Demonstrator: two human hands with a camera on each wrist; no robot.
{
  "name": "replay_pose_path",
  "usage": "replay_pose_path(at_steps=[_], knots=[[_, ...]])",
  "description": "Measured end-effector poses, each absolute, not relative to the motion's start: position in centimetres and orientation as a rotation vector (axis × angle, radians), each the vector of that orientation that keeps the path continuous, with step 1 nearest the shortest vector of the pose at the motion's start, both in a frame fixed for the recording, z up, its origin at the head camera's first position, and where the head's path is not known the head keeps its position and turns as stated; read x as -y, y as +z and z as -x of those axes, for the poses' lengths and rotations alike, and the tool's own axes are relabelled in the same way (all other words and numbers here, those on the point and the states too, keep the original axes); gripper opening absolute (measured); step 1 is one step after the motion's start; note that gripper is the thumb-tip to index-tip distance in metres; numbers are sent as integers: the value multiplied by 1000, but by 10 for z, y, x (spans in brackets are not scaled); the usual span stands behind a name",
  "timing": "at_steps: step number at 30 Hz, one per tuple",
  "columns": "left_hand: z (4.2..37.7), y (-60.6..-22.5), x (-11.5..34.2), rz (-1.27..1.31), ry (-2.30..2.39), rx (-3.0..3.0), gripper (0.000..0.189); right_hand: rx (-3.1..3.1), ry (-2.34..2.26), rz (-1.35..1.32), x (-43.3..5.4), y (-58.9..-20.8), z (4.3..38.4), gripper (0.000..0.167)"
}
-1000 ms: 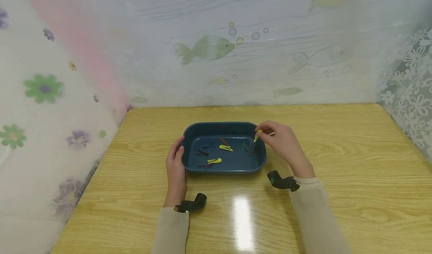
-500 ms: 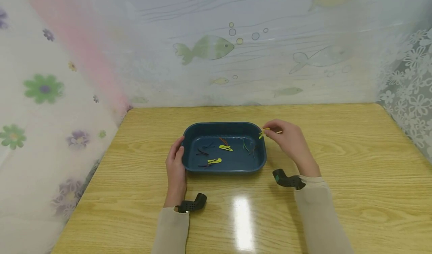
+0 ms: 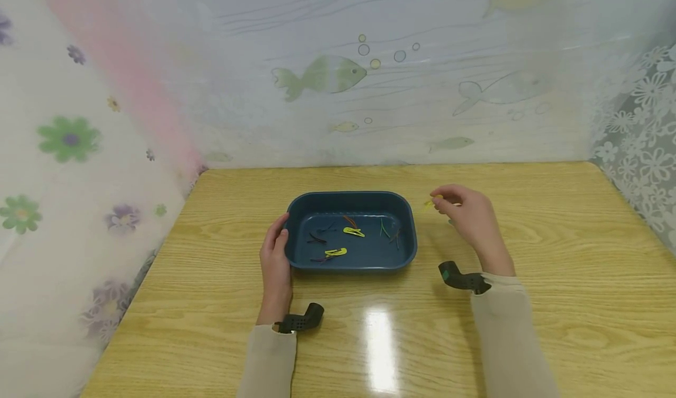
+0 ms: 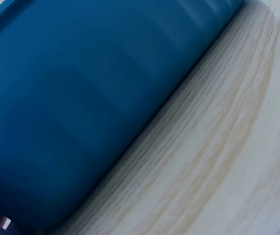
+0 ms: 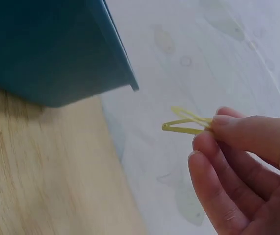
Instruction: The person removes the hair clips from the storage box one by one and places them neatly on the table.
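A dark blue plastic basin (image 3: 351, 267) stands on the table. My left hand (image 3: 274, 263) rests against its left wall, with the thumb near the rim. To the right of the basin and above the table, my right hand (image 3: 472, 222) pinches a yellow snap hair clip (image 5: 184, 128) between thumb and fingertips; the clip is sprung apart in a V. Two more yellow hair clips lie on the basin floor, one near the middle (image 3: 353, 232) and one toward the front (image 3: 335, 252). Around them are thin bobby pins: orange (image 3: 350, 221), green (image 3: 384, 228) and dark ones (image 3: 317, 239).
The wooden table (image 3: 554, 257) reaches back to a wall covering printed with fish (image 3: 333, 75). A flowered sheet (image 3: 68, 140) hangs at the left. Each wrist wears a black camera mount, the right one (image 3: 462, 279) low over the table.
My right hand has moved right, from over the basin's right rim to outside it, carrying the yellow hair clip. The left hand and the basin have stayed still.
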State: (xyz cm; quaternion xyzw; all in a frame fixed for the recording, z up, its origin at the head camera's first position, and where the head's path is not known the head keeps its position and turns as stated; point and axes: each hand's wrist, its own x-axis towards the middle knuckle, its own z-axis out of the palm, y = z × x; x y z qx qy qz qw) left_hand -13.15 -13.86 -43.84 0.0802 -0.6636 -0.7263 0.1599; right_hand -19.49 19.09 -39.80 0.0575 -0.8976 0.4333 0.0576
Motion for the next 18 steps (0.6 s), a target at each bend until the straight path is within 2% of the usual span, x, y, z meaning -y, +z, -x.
replay_pose_path(at_steps=[6,12,18], knots=[[132,-440,139,-235,-2078,1893,34,2729,1327,-123,-197,-403,196,24],[130,-440,140,-256,-2069,1899,33,2755,1355,-149,-202,-411,199,31],[134,-446,142,-231,-2084,1897,32,2764,1388,-99,-209,-422,200,30]])
